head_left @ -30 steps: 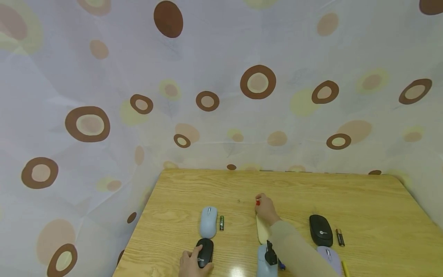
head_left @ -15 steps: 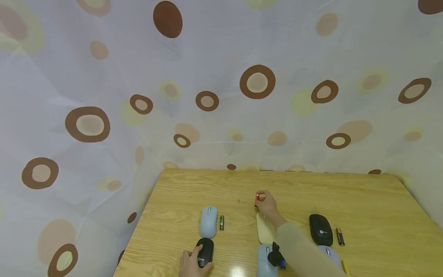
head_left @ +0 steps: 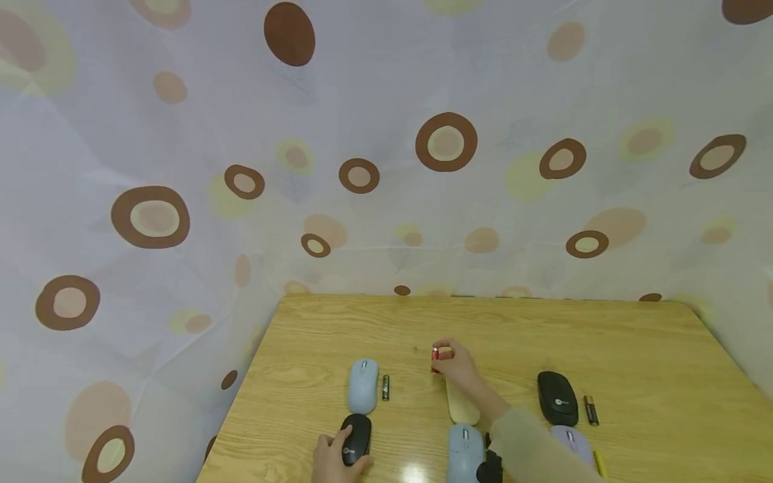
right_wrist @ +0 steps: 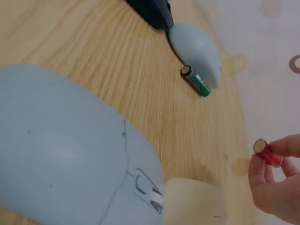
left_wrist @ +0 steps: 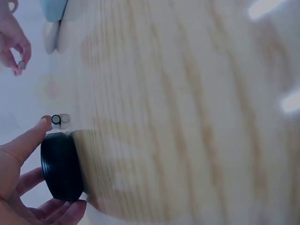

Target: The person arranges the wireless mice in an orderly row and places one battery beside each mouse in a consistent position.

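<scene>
Between its thumb and fingers my right hand (head_left: 460,369) pinches a red battery (head_left: 435,361). In the right wrist view the battery (right_wrist: 268,153) shows one flat metal end, held clear of the table. Just below that hand in the head view lies a cream mouse (head_left: 461,406), partly hidden by the forearm. At the near left, my left hand (head_left: 335,463) holds a black mouse (head_left: 357,435) on the table, thumb on one side and fingers on the other. The left wrist view shows this mouse (left_wrist: 61,166) from its end.
Beyond the held black mouse sit a light blue mouse (head_left: 363,387) and a green-and-black battery (head_left: 386,388). A second light blue mouse (head_left: 465,453) lies nearer than the cream one. On the right are another black mouse (head_left: 557,398), a copper-topped battery (head_left: 590,410), a purple mouse (head_left: 572,443) and a yellow stick-like thing (head_left: 600,464).
My right hand has shifted a little left with the red battery, which shows more fully and stands more upright. The left hand and its mouse have stayed in place.
</scene>
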Demonstrator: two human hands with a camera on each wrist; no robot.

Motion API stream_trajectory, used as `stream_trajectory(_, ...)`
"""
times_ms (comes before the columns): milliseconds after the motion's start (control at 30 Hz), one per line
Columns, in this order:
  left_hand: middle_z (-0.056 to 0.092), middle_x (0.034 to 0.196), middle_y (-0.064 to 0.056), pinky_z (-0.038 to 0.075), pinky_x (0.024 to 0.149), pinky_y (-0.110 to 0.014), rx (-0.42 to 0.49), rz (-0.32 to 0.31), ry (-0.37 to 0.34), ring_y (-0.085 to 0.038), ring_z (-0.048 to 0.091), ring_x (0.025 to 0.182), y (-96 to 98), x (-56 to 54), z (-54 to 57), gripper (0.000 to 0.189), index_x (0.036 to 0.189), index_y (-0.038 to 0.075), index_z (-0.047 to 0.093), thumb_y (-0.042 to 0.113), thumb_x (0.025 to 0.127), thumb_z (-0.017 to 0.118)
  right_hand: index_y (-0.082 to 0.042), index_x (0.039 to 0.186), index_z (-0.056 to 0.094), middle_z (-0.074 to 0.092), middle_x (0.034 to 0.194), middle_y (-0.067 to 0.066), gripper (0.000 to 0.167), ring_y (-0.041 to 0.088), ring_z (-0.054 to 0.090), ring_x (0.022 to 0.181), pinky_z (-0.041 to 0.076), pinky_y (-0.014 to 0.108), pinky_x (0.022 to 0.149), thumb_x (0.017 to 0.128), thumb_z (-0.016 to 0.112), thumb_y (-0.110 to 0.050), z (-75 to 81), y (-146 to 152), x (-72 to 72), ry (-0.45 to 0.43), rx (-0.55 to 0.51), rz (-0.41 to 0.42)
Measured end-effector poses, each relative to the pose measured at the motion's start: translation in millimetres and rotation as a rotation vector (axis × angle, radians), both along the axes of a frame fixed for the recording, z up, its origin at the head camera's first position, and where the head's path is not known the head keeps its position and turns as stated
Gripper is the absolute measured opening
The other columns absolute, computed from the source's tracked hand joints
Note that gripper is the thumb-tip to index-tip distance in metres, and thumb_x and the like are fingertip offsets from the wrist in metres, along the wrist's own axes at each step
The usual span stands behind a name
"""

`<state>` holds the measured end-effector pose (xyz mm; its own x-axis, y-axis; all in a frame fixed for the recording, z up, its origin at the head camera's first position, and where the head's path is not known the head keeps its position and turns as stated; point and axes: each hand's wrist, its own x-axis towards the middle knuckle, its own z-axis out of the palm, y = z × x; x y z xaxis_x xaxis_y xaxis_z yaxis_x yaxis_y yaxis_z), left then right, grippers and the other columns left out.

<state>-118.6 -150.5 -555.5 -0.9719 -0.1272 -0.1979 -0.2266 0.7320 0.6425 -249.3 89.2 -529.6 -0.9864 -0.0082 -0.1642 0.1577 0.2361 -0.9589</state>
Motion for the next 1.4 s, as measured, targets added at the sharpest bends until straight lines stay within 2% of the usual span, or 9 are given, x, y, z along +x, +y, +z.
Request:
stream_trajectory(133,0.039,0.084,-0.01,0.033,0.059,-0.03,0.017,0.014,0.022,-0.022,0.039,0.075,-1.0,0.7,-1.4,0.053,0.118,0.001,0.058,0.031,0.077,0.072,0.005,0.112,0.052,0.053,0.083,0.013,0.033,0.017,0.057,0.068,0.053,0.04,0.068,0.08,0.059,0.01,5.1,-6.7,13.9,-0.008,-0.029,0.031)
stream_trajectory(233,0.04,0.086,-0.009,0.033,0.059,-0.029,0.048,0.017,0.005,-0.021,0.04,0.076,-3.2,0.9,-1.7,0.046,0.12,0.003,0.058,0.022,0.081,0.068,0.006,0.113,0.052,0.053,0.084,0.013,0.034,0.017,0.058,0.068,0.053,0.04,0.069,0.08,0.06,0.01,7.4,-11.3,24.8,-0.012,-0.04,0.068)
stream_trajectory(367,0.04,0.088,-0.009,0.036,0.062,-0.03,0.102,-0.027,-0.031,-0.021,0.041,0.077,-9.3,0.1,-1.9,0.046,0.124,0.002,0.055,0.016,0.082,0.066,0.009,0.112,0.05,0.052,0.086,0.015,0.035,0.017,0.059,0.07,0.053,0.041,0.07,0.079,0.06,0.01,9.3,-16.2,38.2,-0.004,-0.07,0.14)
stream_trajectory(533,0.04,0.086,-0.009,0.035,0.061,-0.028,0.172,-0.092,-0.022,-0.02,0.039,0.073,-18.7,-2.1,-4.3,0.048,0.125,-0.001,0.053,0.016,0.082,0.066,0.01,0.111,0.049,0.051,0.086,0.015,0.035,0.017,0.058,0.07,0.053,0.037,0.068,0.079,0.061,0.008,10.4,-23.0,53.1,0.002,-0.1,0.241)
stream_trajectory(700,0.039,0.085,-0.008,0.033,0.059,-0.026,0.222,-0.102,-0.022,-0.018,0.037,0.071,-22.0,-2.7,-4.1,0.048,0.125,-0.001,0.053,0.017,0.082,0.067,0.009,0.108,0.05,0.051,0.081,0.011,0.034,0.015,0.055,0.067,0.053,0.032,0.064,0.076,0.062,0.008,5.8,-34.6,64.8,-0.021,-0.116,0.3)
stream_trajectory(867,0.038,0.084,-0.007,0.033,0.061,-0.025,0.237,-0.108,-0.04,-0.018,0.036,0.071,-22.3,-2.3,1.8,0.049,0.125,-0.003,0.052,0.019,0.083,0.066,0.006,0.101,0.054,0.052,0.073,0.006,0.03,0.011,0.055,0.06,0.052,0.028,0.058,0.073,0.064,0.009,-3.8,-48.1,74.8,-0.067,-0.095,0.334)
stream_trajectory(1067,0.037,0.084,-0.007,0.032,0.06,-0.026,0.245,-0.111,-0.051,-0.018,0.035,0.071,-23.5,-2.2,1.5,0.05,0.125,-0.003,0.051,0.02,0.084,0.066,0.004,0.096,0.056,0.053,0.065,0.002,0.024,0.008,0.053,0.053,0.05,0.025,0.052,0.073,0.063,0.008,-13.9,-61.2,83.9,-0.133,-0.065,0.361)
stream_trajectory(1200,0.037,0.084,-0.007,0.031,0.059,-0.025,0.237,-0.115,-0.043,-0.018,0.035,0.07,-23.8,-1.6,0.9,0.05,0.125,-0.004,0.052,0.02,0.083,0.066,0.002,0.093,0.057,0.054,0.061,0.0,0.023,0.007,0.051,0.049,0.045,0.019,0.048,0.071,0.063,0.008,-18.7,-68.5,88.0,-0.146,-0.028,0.352)
stream_trajectory(1400,0.037,0.083,-0.007,0.03,0.06,-0.025,0.222,-0.13,-0.042,-0.018,0.035,0.07,-24.5,-3.0,-0.7,0.049,0.124,-0.005,0.051,0.019,0.084,0.065,0.002,0.09,0.057,0.055,0.061,0.001,0.023,0.006,0.052,0.048,0.043,0.018,0.046,0.069,0.061,0.01,-24.3,-77.9,92.6,-0.146,-0.006,0.35)
